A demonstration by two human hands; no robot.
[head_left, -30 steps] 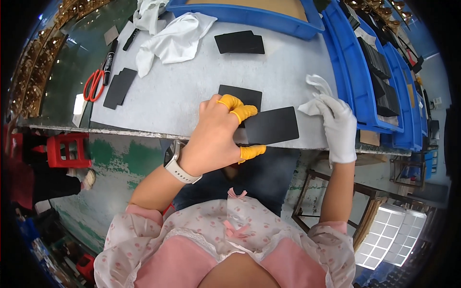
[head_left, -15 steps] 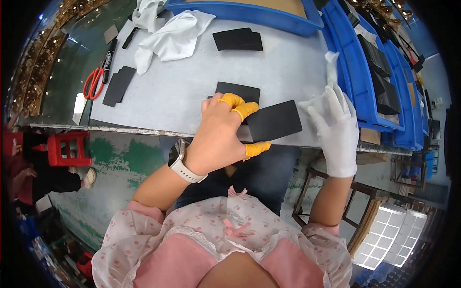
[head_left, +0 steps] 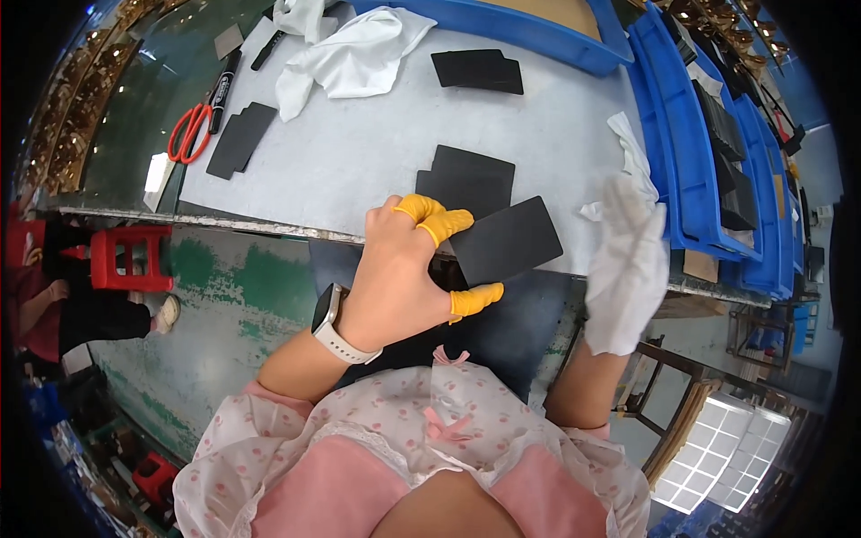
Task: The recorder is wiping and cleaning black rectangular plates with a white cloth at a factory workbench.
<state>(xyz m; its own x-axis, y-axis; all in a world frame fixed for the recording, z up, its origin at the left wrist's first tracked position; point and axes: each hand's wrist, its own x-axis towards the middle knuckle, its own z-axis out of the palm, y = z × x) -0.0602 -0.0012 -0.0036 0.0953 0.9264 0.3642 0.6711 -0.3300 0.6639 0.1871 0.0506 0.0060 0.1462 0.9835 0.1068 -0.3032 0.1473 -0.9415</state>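
Observation:
Yellow finger cots cover the thumb and two fingers of my left hand (head_left: 390,273), which is closed on the edge of a black rectangular plate (head_left: 513,242) at the table's front edge. Partly beneath that plate lie overlapping black plates (head_left: 471,170) on the white table covering. My right hand (head_left: 621,273), in a white glove, hovers off the table edge to the right of the held plate. Motion smears its fingers, and whether it holds anything does not show. Just beyond it lies a crumpled white cloth (head_left: 630,148).
Farther back are more black plates (head_left: 475,70), a white cloth (head_left: 363,58) and a blue tray (head_left: 502,22). Black plates (head_left: 240,139), red-handled scissors (head_left: 190,134) and a black marker (head_left: 224,90) lie left. Blue bins (head_left: 686,197) line the right side. A red stool (head_left: 132,260) stands on the floor.
My right hand has drawn back toward me, away from the white cloth. The held plate has tilted slightly, baring more of the plates beneath. The whole view has shifted a little.

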